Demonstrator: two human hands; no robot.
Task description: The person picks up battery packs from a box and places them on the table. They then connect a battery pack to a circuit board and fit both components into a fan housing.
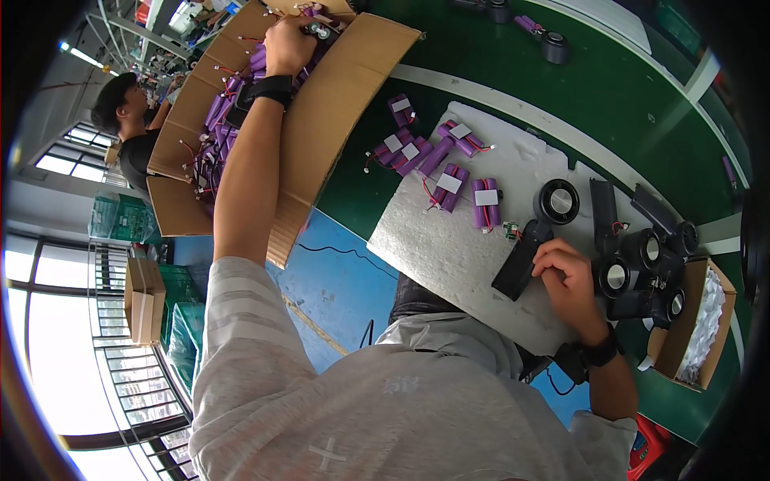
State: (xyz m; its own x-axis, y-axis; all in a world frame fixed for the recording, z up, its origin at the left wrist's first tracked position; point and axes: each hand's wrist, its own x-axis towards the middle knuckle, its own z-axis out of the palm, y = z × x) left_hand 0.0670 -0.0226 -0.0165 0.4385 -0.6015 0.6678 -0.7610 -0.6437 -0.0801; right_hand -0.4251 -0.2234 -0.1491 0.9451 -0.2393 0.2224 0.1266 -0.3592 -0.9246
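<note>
Grey shirt (401, 409) fills 6 o'clock. Black handle (510, 272) lies on the white foam (421, 220) just past 3 o'clock, long axis running 1 to 7, upper end pointing at one round head (557, 201); can't tell if they're joined. One green board (511, 231) sits by that end, 11 o'clock side. Right hand (566, 276) has the handle by its right edge, fingers curled over. Left hand (290, 46) is up at 11 in the big box (341, 112), curled next to a black-and-silver piece (319, 32); can't tell if it's gripped. Seven purple packs (486, 208) by my count, six with white labels showing, spread over foam and desk (353, 172) around 1 o'clock. Small carton (716, 337), just one, near 4.
</note>
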